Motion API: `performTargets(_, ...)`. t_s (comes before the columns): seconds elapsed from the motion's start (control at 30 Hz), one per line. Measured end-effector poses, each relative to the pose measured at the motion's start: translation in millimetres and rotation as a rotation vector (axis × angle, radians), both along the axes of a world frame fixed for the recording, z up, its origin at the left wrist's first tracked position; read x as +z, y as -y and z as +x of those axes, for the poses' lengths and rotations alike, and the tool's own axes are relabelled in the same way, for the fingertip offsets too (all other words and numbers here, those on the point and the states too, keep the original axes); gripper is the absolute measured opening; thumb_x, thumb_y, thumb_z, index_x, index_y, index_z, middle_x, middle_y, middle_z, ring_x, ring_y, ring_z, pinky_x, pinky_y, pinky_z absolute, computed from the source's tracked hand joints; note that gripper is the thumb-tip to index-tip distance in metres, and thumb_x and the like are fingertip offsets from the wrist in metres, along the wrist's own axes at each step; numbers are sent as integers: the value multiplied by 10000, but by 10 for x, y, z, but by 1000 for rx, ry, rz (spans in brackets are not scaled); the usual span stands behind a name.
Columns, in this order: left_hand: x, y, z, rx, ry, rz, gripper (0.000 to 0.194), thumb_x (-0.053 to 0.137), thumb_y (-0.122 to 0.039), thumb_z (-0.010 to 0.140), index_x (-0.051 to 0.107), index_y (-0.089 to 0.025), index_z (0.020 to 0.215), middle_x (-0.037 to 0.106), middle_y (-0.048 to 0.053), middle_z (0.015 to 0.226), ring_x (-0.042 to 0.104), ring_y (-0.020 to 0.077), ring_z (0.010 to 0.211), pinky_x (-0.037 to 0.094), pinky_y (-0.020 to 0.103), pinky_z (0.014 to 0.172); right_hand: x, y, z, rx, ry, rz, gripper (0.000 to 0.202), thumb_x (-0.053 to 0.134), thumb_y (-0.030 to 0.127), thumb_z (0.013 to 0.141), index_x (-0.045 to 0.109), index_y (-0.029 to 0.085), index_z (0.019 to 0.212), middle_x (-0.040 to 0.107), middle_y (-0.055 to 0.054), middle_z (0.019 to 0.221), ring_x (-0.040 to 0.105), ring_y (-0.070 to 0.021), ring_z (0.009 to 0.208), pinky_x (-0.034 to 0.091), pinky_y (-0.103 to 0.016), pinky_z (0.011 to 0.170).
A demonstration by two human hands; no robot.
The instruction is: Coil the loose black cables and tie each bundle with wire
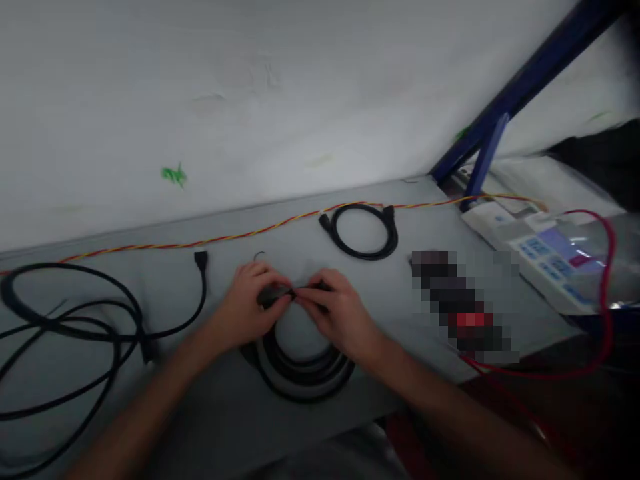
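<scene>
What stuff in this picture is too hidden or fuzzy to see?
Head view: the shape of the dark piece, partly covered by the left hand and right hand.
Head view: parts of the loose cable, cut off by the left edge.
Head view: the black-and-red thing, hidden by pixel blocks.
Head view: blue print on the package, too small, blurred.

Cable coil (307,380) black; twisted wire (245,235) red-yellow; frame (530,83) blue; table (390,307) grey.

Two hands (245,307) (347,313), three black cable coils (307,381) (363,256) (10,293) and one twisted wire (240,235) show.
</scene>
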State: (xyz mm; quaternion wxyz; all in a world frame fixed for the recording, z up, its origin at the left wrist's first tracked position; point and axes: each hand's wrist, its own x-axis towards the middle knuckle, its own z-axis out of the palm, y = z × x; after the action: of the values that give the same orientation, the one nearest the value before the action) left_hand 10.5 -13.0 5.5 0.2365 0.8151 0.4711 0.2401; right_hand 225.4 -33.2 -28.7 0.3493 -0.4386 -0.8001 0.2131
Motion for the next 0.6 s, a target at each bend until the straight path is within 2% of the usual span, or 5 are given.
performTargets(0.1, -58, 62, -8, 8, 18, 64, 221, 755, -259, 865, 756, -206, 1080, 662, 64, 1017, 593, 254, 1013, 468, 451, 951, 0, 2, 3, 2, -6, -8, 175, 691, 212, 982, 801, 239, 1115, 671, -72, 994, 591, -242, 954, 523, -417, 869)
performTargets(0.33, -195, 103, -7, 4, 87, 297, 131, 766, -240, 897, 810, -246, 1020, 697, 22, 846, 636, 198, 833, 485, 397, 834, -38, -16, 1, 0, -41, 12, 187, 673, 183, 985, 804, 240, 1104, 685, -73, 991, 600, -240, 938, 526, -425, 864)
performTargets(0.6, -172, 98, -4, -37, 33, 412, 84, 746, -237, 913, 813, -253, 961, 729, 11, 805, 638, 186, 815, 493, 398, 842, -1, -12, -2, -6, -8, 2, 200, 666, 143, 975, 808, 240, 1077, 685, -71, 990, 605, -238, 940, 525, -411, 870)
